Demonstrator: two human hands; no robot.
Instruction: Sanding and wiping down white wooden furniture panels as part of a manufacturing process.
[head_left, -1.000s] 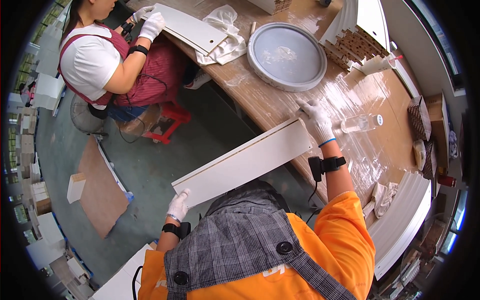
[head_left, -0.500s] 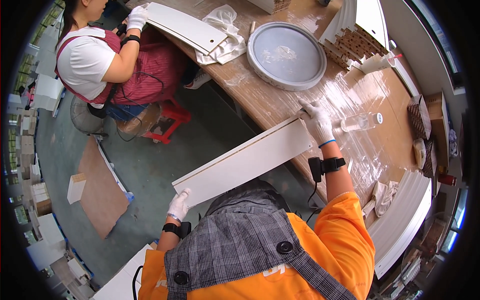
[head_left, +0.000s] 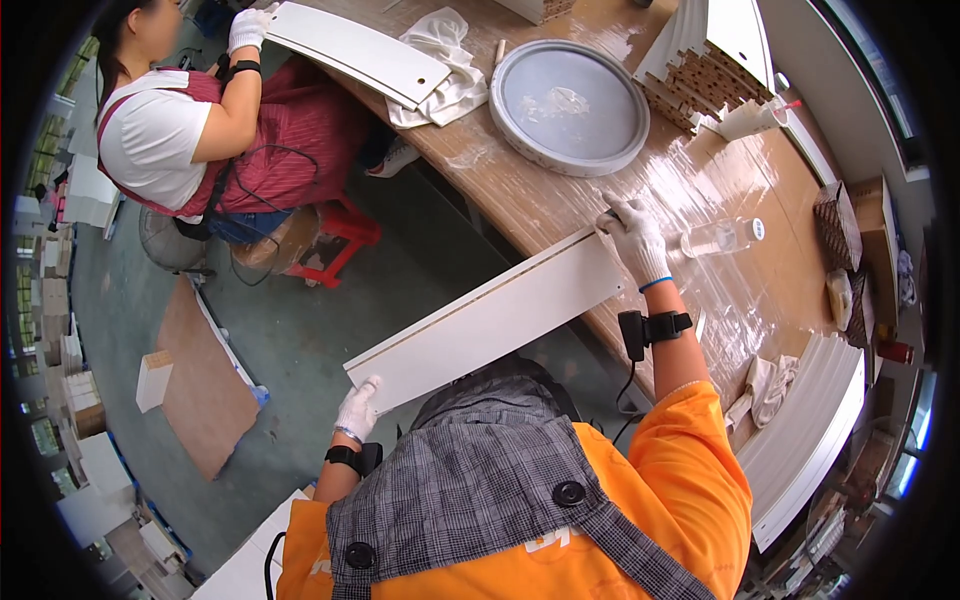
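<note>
A long white panel (head_left: 490, 313) with a narrow groove along its far edge slants over my lap, its right end resting at the table's edge. My left hand (head_left: 357, 408), in a white glove, is closed on its lower left end, thumb on top. At the panel's right end is my right hand (head_left: 637, 240), also gloved, with bent fingers and dark-looking fingertips beside the panel's corner. Whatever those fingers may hold is too small to make out. Just right of that hand a clear bottle (head_left: 718, 239) lies on its side.
The film-covered table (head_left: 560, 215) carries a round grey lid (head_left: 570, 108), white cloth (head_left: 440, 62), stacked white panels (head_left: 710, 70) and a cup (head_left: 750, 120). More panels (head_left: 808, 440) lie at right. A seated co-worker (head_left: 190, 130) holds another panel (head_left: 350, 50). Brown board (head_left: 205, 400) lies on the floor.
My right hand has shifted slightly at the panel's end and its fingers are bent more. The panel and my left hand stay nearly still. The co-worker's gloved hand has moved left.
</note>
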